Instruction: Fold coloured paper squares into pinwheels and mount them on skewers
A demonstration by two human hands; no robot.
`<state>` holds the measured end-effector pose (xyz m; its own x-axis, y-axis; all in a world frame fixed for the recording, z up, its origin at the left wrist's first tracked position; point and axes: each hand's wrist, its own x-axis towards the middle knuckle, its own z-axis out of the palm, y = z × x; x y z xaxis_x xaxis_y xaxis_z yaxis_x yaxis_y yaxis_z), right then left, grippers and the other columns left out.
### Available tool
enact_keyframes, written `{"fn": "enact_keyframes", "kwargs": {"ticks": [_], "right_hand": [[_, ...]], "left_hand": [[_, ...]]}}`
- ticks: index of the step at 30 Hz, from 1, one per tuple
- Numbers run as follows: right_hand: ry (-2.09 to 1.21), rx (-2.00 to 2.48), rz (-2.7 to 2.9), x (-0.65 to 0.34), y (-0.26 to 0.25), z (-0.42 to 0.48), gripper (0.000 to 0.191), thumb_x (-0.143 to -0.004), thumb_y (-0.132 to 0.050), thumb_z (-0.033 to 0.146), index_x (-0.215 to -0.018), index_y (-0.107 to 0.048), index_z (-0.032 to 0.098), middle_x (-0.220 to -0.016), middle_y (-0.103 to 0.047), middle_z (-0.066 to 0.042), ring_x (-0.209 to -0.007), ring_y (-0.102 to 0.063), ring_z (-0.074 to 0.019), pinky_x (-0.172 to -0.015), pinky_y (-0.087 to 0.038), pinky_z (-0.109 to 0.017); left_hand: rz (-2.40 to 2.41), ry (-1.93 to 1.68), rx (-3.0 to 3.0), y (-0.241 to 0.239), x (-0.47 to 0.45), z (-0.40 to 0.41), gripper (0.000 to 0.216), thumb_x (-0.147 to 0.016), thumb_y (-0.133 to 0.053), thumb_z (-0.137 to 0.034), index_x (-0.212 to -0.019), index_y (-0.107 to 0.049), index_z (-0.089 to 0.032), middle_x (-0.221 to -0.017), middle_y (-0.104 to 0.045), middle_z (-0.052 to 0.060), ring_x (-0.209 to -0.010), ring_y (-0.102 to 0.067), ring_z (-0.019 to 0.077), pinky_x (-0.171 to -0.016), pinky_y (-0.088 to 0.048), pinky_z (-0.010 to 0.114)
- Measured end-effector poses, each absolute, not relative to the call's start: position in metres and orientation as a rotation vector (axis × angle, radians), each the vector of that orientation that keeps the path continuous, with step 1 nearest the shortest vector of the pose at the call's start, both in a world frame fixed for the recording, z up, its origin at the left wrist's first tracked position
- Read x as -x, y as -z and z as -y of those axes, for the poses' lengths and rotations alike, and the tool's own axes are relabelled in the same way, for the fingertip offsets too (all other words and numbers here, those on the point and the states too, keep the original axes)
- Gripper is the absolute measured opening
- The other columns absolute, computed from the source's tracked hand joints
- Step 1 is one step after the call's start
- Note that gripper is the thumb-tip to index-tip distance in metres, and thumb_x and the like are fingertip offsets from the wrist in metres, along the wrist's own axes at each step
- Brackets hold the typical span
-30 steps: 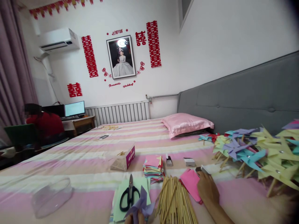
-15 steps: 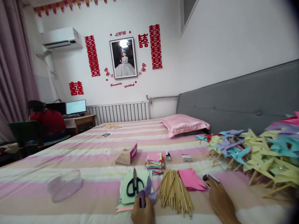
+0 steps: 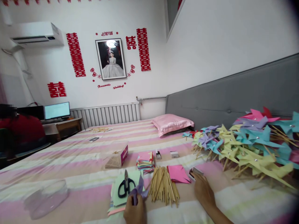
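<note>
My left hand (image 3: 135,208) is closed on a folded piece of purple paper (image 3: 138,190), its pointed corners sticking up and out to the right. Under and beside it lies a stack of pastel paper sheets (image 3: 118,199), topped by black-handled scissors (image 3: 126,186). My right hand (image 3: 204,191) bends its fingers at a small open box (image 3: 198,171); the fingertips are partly hidden, so what they pinch is unclear. Between the hands a pile of thin wooden sticks (image 3: 163,186) is spread out, with pink paper sheets (image 3: 178,173) beside it.
Finished paper pinwheels (image 3: 243,140) crowd the right side. Further back are a stack of coloured paper squares (image 3: 145,161), two small boxes (image 3: 174,154), a carton (image 3: 118,156) and a pink pillow (image 3: 171,123). A clear plastic container (image 3: 50,197) lies left. A person in red (image 3: 25,127) sits far left.
The view has turned to the right, so things appear shifted left. My left hand still holds the purple paper, and my right hand stays at the small box.
</note>
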<state>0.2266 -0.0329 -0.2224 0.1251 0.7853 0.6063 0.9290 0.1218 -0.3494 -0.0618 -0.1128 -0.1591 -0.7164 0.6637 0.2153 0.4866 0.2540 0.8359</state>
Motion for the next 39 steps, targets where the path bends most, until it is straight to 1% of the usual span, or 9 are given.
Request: {"fn": "enact_keyframes", "kwargs": {"ticks": [6,13,18,21,31,39], "right_hand": [[0.203,1.705,1.668,-0.229,0.219,0.029,0.044,-0.072,-0.034,-0.002,-0.101,-0.064,0.011,-0.098,-0.069,-0.009,-0.09,-0.058,-0.0222,-0.083,-0.043,-0.032],[0.186,1.697,1.64,-0.231,0.221,0.027,0.036,-0.076,-0.037,0.002,-0.096,-0.065,0.013,-0.09,-0.067,-0.01,-0.088,-0.057,-0.024,-0.082,-0.04,-0.034],[0.184,1.671,1.631,-0.232,0.221,0.028,0.032,-0.076,-0.039,0.003,-0.094,-0.064,0.013,-0.089,-0.066,-0.009,-0.087,-0.056,-0.024,-0.081,-0.039,-0.034],[0.185,1.654,1.618,-0.232,0.221,0.027,0.032,-0.076,-0.039,0.003,-0.095,-0.064,0.013,-0.089,-0.066,-0.009,-0.087,-0.056,-0.024,-0.081,-0.039,-0.034],[0.189,1.632,1.559,-0.235,0.225,0.022,0.028,-0.077,-0.039,0.007,-0.092,-0.063,0.012,-0.086,-0.066,-0.01,-0.084,-0.056,-0.0246,-0.079,-0.04,-0.035],[0.212,1.625,1.56,-0.233,0.226,0.021,0.032,-0.076,-0.038,0.006,-0.095,-0.064,0.011,-0.089,-0.067,-0.01,-0.086,-0.056,-0.0248,-0.08,-0.04,-0.034]], "left_hand": [[-2.359,-1.453,-1.083,0.159,0.062,0.109,0.014,-0.067,-0.05,-0.039,-0.066,-0.053,-0.025,-0.06,-0.06,0.002,-0.066,-0.058,0.0273,-0.062,-0.041,0.033],[-2.388,-1.461,-1.1,0.159,0.06,0.108,0.012,-0.066,-0.052,-0.038,-0.065,-0.053,-0.025,-0.058,-0.058,0.002,-0.065,-0.058,0.0267,-0.061,-0.041,0.032],[-2.412,-1.459,-1.11,0.16,0.058,0.109,0.011,-0.066,-0.053,-0.036,-0.066,-0.052,-0.025,-0.055,-0.056,0.001,-0.063,-0.057,0.0263,-0.06,-0.04,0.032],[-2.419,-1.45,-1.128,0.159,0.057,0.109,0.012,-0.067,-0.052,-0.036,-0.067,-0.053,-0.025,-0.057,-0.056,0.001,-0.064,-0.056,0.026,-0.061,-0.039,0.032],[-2.439,-1.428,-1.142,0.161,0.058,0.106,0.012,-0.065,-0.053,-0.036,-0.063,-0.052,-0.025,-0.056,-0.056,0.0,-0.062,-0.054,0.024,-0.059,-0.038,0.029],[-2.427,-1.404,-1.149,0.16,0.058,0.105,0.013,-0.066,-0.051,-0.038,-0.066,-0.052,-0.025,-0.061,-0.058,0.003,-0.067,-0.056,0.0271,-0.062,-0.039,0.032]]}}
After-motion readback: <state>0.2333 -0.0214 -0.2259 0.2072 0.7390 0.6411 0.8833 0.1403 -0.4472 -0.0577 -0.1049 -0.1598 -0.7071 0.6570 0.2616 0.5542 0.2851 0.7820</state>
